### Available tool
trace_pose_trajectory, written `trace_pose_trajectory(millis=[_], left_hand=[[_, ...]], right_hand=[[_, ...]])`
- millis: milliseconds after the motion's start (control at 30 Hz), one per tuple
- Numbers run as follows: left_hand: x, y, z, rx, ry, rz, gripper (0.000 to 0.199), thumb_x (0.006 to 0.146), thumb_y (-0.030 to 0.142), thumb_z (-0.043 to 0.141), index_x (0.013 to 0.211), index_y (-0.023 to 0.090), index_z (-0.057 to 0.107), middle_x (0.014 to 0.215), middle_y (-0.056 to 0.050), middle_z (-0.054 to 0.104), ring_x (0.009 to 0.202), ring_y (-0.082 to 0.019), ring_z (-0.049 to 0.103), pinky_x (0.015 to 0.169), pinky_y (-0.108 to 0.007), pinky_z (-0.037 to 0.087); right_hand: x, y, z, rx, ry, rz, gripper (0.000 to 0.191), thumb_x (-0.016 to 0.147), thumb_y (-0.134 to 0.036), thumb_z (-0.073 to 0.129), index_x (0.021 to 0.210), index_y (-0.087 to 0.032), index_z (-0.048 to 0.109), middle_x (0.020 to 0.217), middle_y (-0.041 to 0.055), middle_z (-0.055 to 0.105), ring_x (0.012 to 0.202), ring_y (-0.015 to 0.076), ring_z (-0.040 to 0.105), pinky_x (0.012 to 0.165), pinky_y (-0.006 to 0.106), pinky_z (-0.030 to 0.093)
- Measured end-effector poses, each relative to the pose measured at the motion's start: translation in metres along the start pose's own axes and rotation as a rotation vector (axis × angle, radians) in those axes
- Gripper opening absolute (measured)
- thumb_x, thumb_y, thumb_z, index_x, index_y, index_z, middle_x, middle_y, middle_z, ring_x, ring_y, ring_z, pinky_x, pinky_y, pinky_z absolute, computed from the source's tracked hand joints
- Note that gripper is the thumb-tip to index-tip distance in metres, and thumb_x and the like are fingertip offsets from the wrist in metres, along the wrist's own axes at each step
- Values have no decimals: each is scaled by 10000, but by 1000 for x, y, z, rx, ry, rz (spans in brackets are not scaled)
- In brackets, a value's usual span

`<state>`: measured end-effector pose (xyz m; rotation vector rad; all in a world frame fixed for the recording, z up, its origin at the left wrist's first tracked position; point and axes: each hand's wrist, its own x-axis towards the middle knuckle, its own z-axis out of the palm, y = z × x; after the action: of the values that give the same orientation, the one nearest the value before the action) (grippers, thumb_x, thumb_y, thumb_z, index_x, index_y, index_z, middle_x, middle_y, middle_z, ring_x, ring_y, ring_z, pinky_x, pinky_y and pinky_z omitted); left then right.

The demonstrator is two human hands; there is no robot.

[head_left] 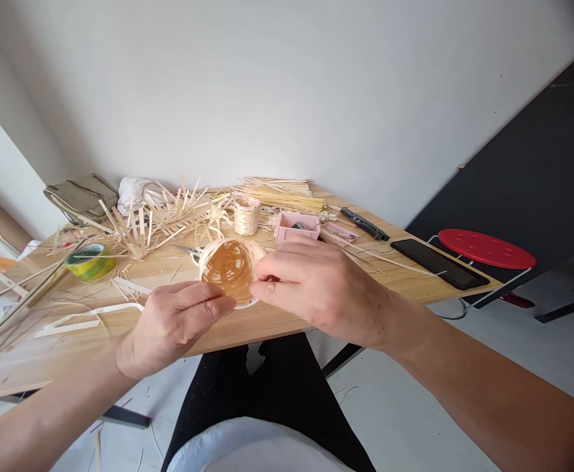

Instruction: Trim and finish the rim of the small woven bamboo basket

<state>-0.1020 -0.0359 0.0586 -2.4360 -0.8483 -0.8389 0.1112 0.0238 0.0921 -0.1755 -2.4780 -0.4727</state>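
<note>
Both hands meet at the cup (227, 265), which is over the near part of the tabletop (271, 324), its mouth turned toward the person, its inside shiny and amber, with pale woven strips around it; whether its base touches the wood cannot be told. The left hand (178, 318) has its thumb and bent fingers pinched on the near left edge of the cup, and the right hand (321, 282) grasps the right edge between thumb and curled fingers, though whether a loose strip is caught there too is hidden. Just beyond the cup, scissors (195, 257) lie partly covered by it. Farther back a small basket (246, 217) stands upright, with a pink bin (295, 227) near it on the right and a bundle (281, 195) of straight sticks behind, toward the wall (267, 85). To the left, many pale strips (142, 229) lie loose and tangled, some sticking up, with a green and yellow tape roll (91, 262) at their near left side. At the far left are a grey-beige bag (82, 196) and, right beside it, a white cloth (139, 193). On the right, a black cutter (365, 224) lies beyond a black phone (434, 261), which rests by the right end of the wood. A red stool (486, 249) stands past that end, on the pale floor (399, 406)
</note>
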Motion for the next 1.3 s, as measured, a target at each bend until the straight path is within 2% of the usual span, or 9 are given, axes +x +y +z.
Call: trace_pose_trajectory(millis=[133,433,733,1300], left_hand=[[2,-1,5,-128,20,-84,111,883,142,482,861,159,589,759,-20,650,649,-80,621,581,-153,481],[0,0,4,-21,46,45,149,880,75,445,889,131,583,774,-42,661,646,-100,630,525,-171,472],[0,-1,5,-14,31,45,137,867,58,464,890,116,586,777,-45,658,659,-101,629,549,-173,476],[-1,2,5,-26,22,20,127,874,82,471,870,115,594,763,-46,654,639,-107,615,533,-184,468]], right_hand=[[0,4,6,-26,32,-53,309,848,-12,453,617,-156,599,625,6,504,643,138,402,604,279,314],[0,6,8,4,50,-65,286,824,-17,500,606,-150,627,637,6,539,670,146,439,633,292,349],[0,6,9,27,17,-74,318,853,-26,461,615,-146,634,642,13,546,671,143,443,642,300,348],[2,2,6,-27,-48,-114,278,810,-2,494,607,-148,614,650,9,525,685,158,417,678,311,327]])
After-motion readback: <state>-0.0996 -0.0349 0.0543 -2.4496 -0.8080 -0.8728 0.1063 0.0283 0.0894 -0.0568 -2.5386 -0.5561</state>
